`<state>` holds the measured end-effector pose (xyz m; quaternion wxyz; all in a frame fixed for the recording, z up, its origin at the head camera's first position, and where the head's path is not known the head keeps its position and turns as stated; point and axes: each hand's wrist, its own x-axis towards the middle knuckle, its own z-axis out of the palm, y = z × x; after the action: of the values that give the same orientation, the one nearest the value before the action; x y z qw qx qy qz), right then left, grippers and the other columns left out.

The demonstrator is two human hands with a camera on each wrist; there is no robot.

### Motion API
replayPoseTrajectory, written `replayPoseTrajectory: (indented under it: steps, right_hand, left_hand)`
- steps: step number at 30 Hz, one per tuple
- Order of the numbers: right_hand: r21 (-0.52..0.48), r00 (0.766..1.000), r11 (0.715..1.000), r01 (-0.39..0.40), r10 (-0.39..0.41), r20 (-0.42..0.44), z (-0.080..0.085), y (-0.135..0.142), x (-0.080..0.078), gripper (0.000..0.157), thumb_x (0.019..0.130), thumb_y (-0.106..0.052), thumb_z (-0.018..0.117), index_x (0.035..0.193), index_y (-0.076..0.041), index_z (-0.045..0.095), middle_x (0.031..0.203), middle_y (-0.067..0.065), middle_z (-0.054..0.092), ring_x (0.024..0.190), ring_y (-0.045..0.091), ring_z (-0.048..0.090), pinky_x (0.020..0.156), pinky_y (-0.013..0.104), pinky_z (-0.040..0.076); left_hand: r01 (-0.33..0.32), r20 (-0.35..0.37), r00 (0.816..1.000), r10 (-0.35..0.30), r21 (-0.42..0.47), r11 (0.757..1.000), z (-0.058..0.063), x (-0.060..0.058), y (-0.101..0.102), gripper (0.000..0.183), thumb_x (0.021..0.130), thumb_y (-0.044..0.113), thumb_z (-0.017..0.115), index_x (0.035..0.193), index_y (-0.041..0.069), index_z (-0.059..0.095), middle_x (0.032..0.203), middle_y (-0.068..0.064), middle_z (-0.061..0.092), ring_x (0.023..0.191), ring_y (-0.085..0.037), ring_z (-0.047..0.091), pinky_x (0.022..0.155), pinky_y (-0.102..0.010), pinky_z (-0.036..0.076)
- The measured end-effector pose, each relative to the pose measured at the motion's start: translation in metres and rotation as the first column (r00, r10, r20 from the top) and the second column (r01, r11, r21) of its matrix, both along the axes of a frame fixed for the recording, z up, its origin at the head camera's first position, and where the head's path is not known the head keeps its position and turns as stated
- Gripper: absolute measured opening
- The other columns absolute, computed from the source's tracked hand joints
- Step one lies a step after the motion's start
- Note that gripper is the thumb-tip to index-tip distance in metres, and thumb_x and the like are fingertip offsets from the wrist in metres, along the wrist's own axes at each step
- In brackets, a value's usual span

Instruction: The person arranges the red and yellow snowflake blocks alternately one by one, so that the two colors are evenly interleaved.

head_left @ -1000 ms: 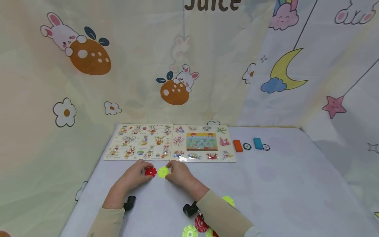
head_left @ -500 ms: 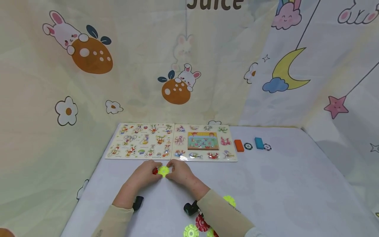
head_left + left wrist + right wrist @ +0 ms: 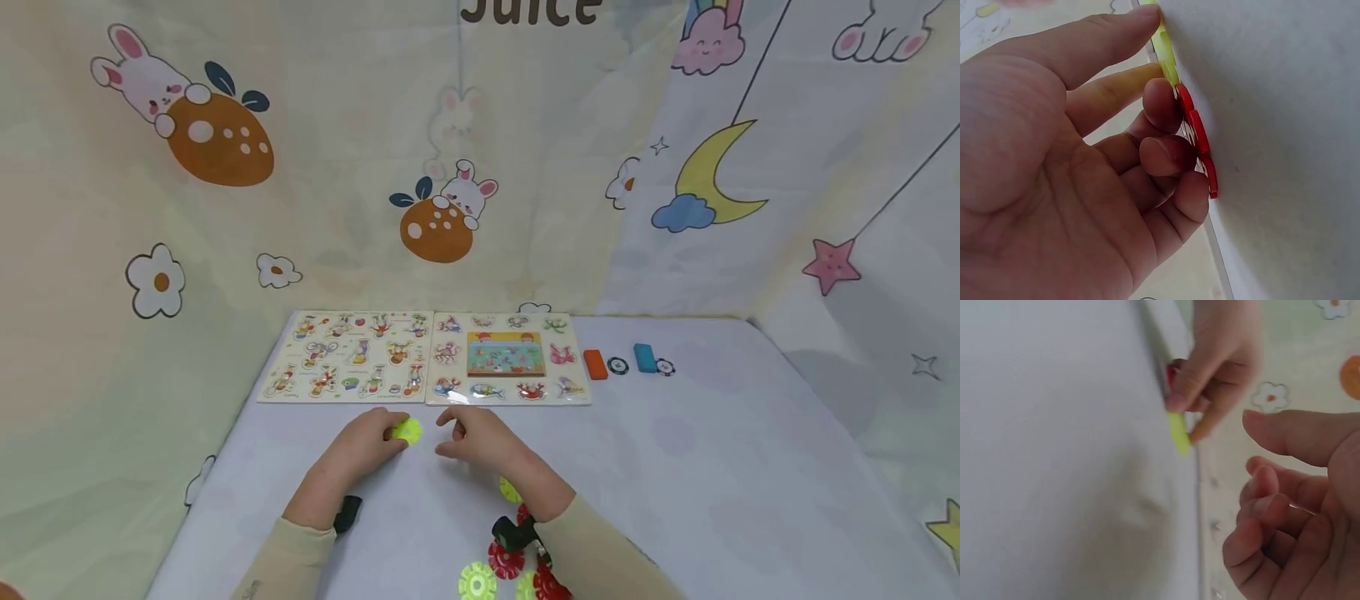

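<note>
My left hand (image 3: 367, 443) pinches a yellow-green notched snowflake disc (image 3: 407, 431) between thumb and index finger, just in front of the picture boards. In the left wrist view, a red snowflake disc (image 3: 1196, 131) stands end to end with the yellow-green disc (image 3: 1166, 53), my curled other fingers against it. The head view hides the red one under the hand. To the right, my right hand (image 3: 483, 439) hovers apart from both discs, thumb and index finger spread, holding nothing; its remaining fingers hang loosely curled in the right wrist view.
Several yellow-green and red snowflake discs (image 3: 477, 581) lie near the front, partly under my right forearm. Two picture puzzle boards (image 3: 508, 392) line the table's back edge. Beside them are an orange block (image 3: 596, 364), a blue block (image 3: 644, 357) and two round chips (image 3: 618, 366).
My left hand has moved right with the red disc, up to the yellow-green one, and now pinches that one. The right hand has let go of the yellow-green disc and drawn away rightward.
</note>
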<state>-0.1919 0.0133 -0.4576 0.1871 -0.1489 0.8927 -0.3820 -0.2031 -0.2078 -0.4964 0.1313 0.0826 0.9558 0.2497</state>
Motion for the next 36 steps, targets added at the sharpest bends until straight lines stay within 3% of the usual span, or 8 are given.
replayPoseTrajectory:
  steps: [6,12,15,20,26,30,36]
  right_hand:
    - [0.007,0.999,1.0,0.017,-0.017,0.028,0.018,0.047,0.032,0.04,0.08,-0.039,0.073,0.113,-0.018,0.063,0.077,0.0,0.055,0.064,0.016,0.051,0.052,0.028,0.044]
    - [0.053,0.995,0.994,0.099,-0.1,0.014,0.015,0.084,0.053,0.042,0.078,-0.036,0.076,0.113,-0.017,0.063,0.075,0.0,0.053,0.063,0.015,0.05,0.049,0.027,0.043]
    - [0.09,0.989,0.987,0.129,-0.135,0.057,0.01,0.094,0.064,0.043,0.076,-0.034,0.078,0.112,-0.016,0.063,0.072,0.0,0.053,0.061,0.015,0.05,0.05,0.027,0.043]
    - [0.201,0.969,0.962,0.183,-0.211,0.129,-0.002,0.102,0.079,0.05,0.067,-0.041,0.083,0.105,-0.017,0.061,0.07,0.003,0.053,0.06,0.017,0.049,0.05,0.027,0.043]
    - [0.308,0.95,0.92,0.242,-0.289,0.116,-0.016,0.1,0.085,0.053,0.06,-0.044,0.085,0.094,-0.014,0.058,0.07,0.002,0.052,0.064,0.016,0.049,0.054,0.028,0.044]
    - [0.309,0.952,0.918,0.249,-0.291,0.098,-0.021,0.099,0.088,0.051,0.061,-0.041,0.086,0.089,-0.014,0.055,0.069,0.002,0.052,0.061,0.016,0.049,0.053,0.028,0.043]
    - [0.222,0.957,0.949,0.223,-0.256,0.133,-0.016,0.1,0.092,0.035,0.07,-0.038,0.081,0.079,-0.015,0.056,0.066,0.002,0.053,0.059,0.016,0.05,0.051,0.027,0.043]
  left_hand:
    - [-0.02,-0.019,1.0,0.02,0.024,1.0,-0.001,0.0,-0.006,0.046,0.08,0.023,0.075,0.123,0.01,0.063,0.073,-0.001,0.048,0.067,-0.016,0.044,0.059,-0.031,0.034]
    - [-0.017,-0.042,0.999,0.018,0.025,1.0,-0.002,-0.002,-0.007,0.048,0.079,0.021,0.075,0.123,0.009,0.061,0.074,0.0,0.048,0.07,-0.016,0.044,0.062,-0.033,0.034]
    - [-0.01,-0.043,0.999,0.011,0.016,1.0,-0.003,-0.002,-0.006,0.051,0.079,0.023,0.075,0.126,0.012,0.06,0.073,0.001,0.049,0.07,-0.015,0.044,0.062,-0.033,0.035]
    - [0.002,-0.044,0.999,-0.002,0.005,1.0,-0.002,0.0,-0.004,0.05,0.08,0.027,0.075,0.126,0.014,0.061,0.073,0.002,0.05,0.069,-0.015,0.045,0.061,-0.033,0.035]
    - [-0.005,-0.037,0.999,0.005,0.017,1.0,-0.001,-0.001,-0.002,0.048,0.08,0.027,0.076,0.124,0.014,0.062,0.083,0.005,0.055,0.076,-0.015,0.046,0.069,-0.034,0.039]
    - [0.001,-0.042,0.999,0.0,0.016,1.0,-0.002,-0.002,-0.002,0.048,0.079,0.027,0.076,0.123,0.015,0.062,0.087,0.006,0.056,0.078,-0.015,0.046,0.072,-0.034,0.04]
    - [0.008,-0.038,0.999,-0.008,0.014,1.0,-0.006,-0.003,-0.002,0.048,0.078,0.028,0.077,0.122,0.015,0.062,0.078,0.004,0.053,0.074,-0.015,0.045,0.067,-0.034,0.037]
